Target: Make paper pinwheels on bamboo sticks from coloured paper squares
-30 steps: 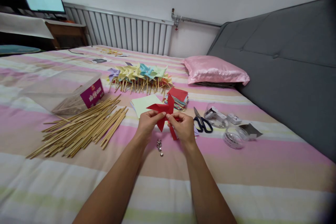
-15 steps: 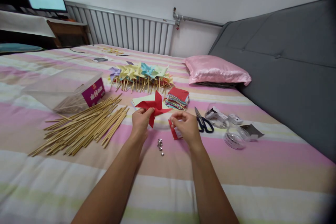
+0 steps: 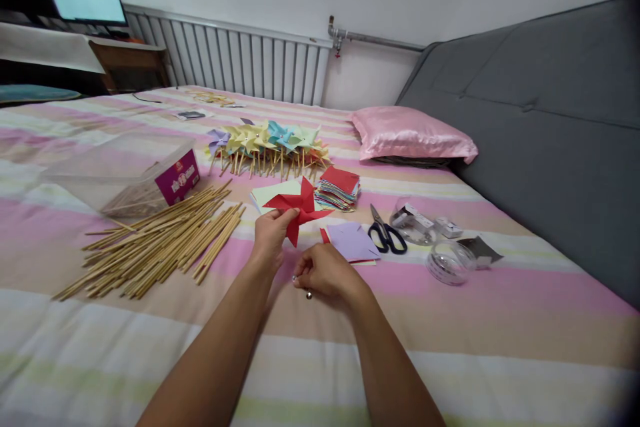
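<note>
Moved: right hand (image 3: 325,273) dropped from the paper squares to the small silver pins (image 3: 308,293) on the striped bedsheet (image 3: 500,333).
Head view, left hand (image 3: 270,233): pinching the folded red paper pinwheel (image 3: 297,207), held just above the bed.
Right hand: fingers curled over the pins, can't tell if it's gripping one.
Nearby: bamboo sticks (image 3: 155,247) to my left, black scissors (image 3: 385,233) to my right.
</note>
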The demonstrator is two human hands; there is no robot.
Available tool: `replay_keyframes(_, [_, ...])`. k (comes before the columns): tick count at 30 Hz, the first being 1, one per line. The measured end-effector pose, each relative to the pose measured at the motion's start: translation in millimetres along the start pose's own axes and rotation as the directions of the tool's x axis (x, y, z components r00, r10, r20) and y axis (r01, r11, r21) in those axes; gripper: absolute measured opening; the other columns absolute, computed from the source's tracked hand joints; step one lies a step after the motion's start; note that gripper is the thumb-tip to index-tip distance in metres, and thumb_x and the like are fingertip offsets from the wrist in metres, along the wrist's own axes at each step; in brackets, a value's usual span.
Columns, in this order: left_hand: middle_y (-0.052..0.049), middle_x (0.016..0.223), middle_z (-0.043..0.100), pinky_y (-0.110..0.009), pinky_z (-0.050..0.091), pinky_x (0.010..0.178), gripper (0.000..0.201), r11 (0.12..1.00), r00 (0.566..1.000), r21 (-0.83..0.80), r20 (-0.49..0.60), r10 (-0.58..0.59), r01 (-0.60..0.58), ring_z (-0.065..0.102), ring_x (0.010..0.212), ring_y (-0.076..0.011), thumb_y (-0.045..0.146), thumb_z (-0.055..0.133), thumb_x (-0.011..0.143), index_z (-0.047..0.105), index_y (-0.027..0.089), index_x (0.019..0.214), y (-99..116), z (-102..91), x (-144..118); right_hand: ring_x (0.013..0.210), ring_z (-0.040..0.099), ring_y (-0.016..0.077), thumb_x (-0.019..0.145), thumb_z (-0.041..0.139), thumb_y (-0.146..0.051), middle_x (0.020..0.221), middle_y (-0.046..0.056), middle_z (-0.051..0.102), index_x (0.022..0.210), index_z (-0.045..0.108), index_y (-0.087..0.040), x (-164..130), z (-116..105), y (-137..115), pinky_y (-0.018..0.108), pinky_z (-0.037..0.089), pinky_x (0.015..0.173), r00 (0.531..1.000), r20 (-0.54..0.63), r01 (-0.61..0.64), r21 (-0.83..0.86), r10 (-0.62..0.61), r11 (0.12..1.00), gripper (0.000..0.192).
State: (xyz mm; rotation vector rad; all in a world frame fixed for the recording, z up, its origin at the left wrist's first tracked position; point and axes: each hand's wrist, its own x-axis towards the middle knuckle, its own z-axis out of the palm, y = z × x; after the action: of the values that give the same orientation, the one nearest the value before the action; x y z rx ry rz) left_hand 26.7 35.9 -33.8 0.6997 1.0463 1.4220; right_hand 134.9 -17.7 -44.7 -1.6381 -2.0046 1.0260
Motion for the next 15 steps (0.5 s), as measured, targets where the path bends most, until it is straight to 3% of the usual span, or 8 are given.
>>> replay_keyframes(6, [0.002, 0.044, 0.059, -0.018, 0.035, 0.039, 0.015, 1.0, 1.0, 0.016, 0.009, 0.0, 0.0, 0.05, 0.039, -0.0081, 0.017, 0.074, 0.049, 0.063, 0.011, 0.056, 1.7, 0.4, -0.5, 0.061, 0.062, 0.0136, 0.064, 0.061, -0.012, 0.061, 0.001, 0.068, 0.065, 0.071, -0.016, 0.4, -2.0, 4.4, 0.022, 0.044, 0.06, 0.995, 0.005, 0.096, 0.056, -0.097, 0.994, 0.011])
replay_keyframes(15, [0.0, 0.05, 0.063, -0.019, 0.036, 0.043, 0.015, 1.0, 1.0, 0.018, 0.001, 0.009, -0.009, 0.052, 0.044, -0.0084, 0.017, 0.074, 0.049, 0.064, 0.011, 0.058, 0.6, -0.7, 1.3, 0.065, 0.064, 0.0147, 0.066, 0.057, -0.013, 0.069, 0.003, 0.071, 0.07, 0.072, -0.016, 1.8, -10.2, 12.1, 0.021, 0.044, 0.058, 0.991, -0.056, 0.127, 0.147, -0.12, 0.981, 0.015])
